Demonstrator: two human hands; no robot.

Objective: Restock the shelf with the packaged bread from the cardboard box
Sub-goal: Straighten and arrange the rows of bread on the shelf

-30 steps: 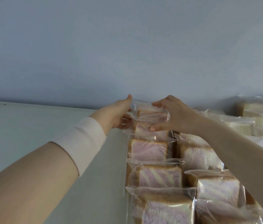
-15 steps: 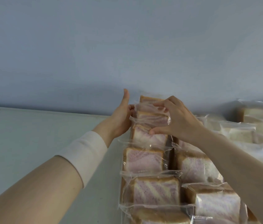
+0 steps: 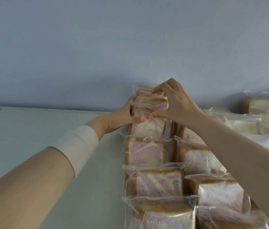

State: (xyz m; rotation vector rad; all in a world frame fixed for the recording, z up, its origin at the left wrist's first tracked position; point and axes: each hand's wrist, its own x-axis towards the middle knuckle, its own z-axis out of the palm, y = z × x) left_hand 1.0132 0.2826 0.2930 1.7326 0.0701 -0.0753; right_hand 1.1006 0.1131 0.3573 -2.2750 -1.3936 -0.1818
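Observation:
A column of purple-swirl bread packs (image 3: 144, 155) in clear wrap runs from the front to the back wall on the pale shelf (image 3: 39, 129). At the far end stand the rearmost packs (image 3: 152, 103), leaning against the wall. My left hand (image 3: 122, 118) presses their left side, thumb on the front. My right hand (image 3: 173, 103) clasps them from the right and top, fingertips on the upper edge. A second column of swirl packs (image 3: 201, 160) lies partly under my right forearm. The cardboard box is out of view.
Plain white bread packs (image 3: 246, 123) fill the shelf's right side, up to the wall. The blue-grey wall (image 3: 130, 47) closes the shelf at the back. Left of the bread columns the shelf surface is bare.
Both hands have moved farther back and closed around the rearmost packs; my left thumb, raised before, now lies on the pack's front. The packs now stand against the wall.

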